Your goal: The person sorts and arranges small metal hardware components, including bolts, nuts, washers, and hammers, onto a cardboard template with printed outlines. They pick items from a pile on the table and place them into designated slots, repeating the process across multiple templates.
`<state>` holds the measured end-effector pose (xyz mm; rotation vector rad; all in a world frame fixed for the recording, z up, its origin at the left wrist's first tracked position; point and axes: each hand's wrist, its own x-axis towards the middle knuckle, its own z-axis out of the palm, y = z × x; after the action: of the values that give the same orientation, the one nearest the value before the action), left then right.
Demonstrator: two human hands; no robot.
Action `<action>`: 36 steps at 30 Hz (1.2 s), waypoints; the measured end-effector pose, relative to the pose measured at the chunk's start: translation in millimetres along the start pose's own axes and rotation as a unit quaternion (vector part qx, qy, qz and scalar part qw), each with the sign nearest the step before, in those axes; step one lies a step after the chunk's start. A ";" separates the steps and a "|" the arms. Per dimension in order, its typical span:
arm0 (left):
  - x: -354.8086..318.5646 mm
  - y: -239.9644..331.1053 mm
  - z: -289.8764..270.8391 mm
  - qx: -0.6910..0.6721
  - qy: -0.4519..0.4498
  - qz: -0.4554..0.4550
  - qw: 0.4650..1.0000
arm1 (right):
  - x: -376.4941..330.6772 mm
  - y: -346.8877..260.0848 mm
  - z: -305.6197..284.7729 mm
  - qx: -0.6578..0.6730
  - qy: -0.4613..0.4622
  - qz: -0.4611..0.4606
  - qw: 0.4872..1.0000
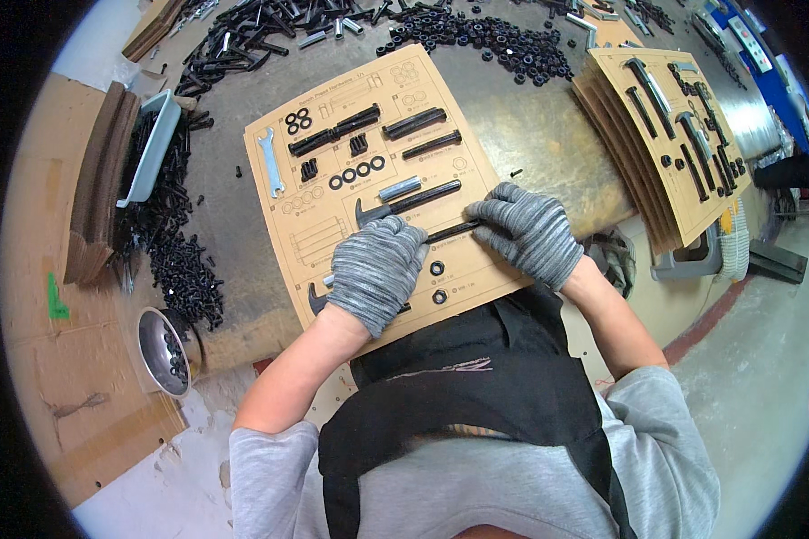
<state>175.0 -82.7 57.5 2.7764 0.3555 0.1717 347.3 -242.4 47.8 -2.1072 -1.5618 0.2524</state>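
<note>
A tan printed cardboard sheet (481, 277) lies tilted on the bench in front of me, carrying hardware parts. A long black bolt (449, 232) lies along its lower half. My gloved left hand (379, 274) has closed fingers at one end of this bolt, and my gloved right hand (527, 232) pinches near the other. Above them are a silver sleeve (399, 189) and a black bolt with a curved head (433, 193). Two black nuts (437, 268) sit below. Higher up are an open-end wrench (271, 163), black rings (357, 172) and thick black bolts (334, 131). My left hand covers part of the lower parts.
Black bolts (252, 36) and nuts (485, 38) heap along the bench's far side. Small screws (184, 269) pile at left, near a pale blue tray (153, 148) and a metal bowl (164, 352). Stacked cardboard sheets with parts (634, 148) stand at right.
</note>
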 end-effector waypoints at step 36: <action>-91.5 -122.1 -27.7 -0.137 0.274 -0.342 0.888 | 96.6 143.1 -49.6 -0.266 0.082 0.240 0.930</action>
<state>55.3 13.2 34.7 2.1152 1.3007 0.7572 520.5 -197.0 33.5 -2.8344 -1.0701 -0.2118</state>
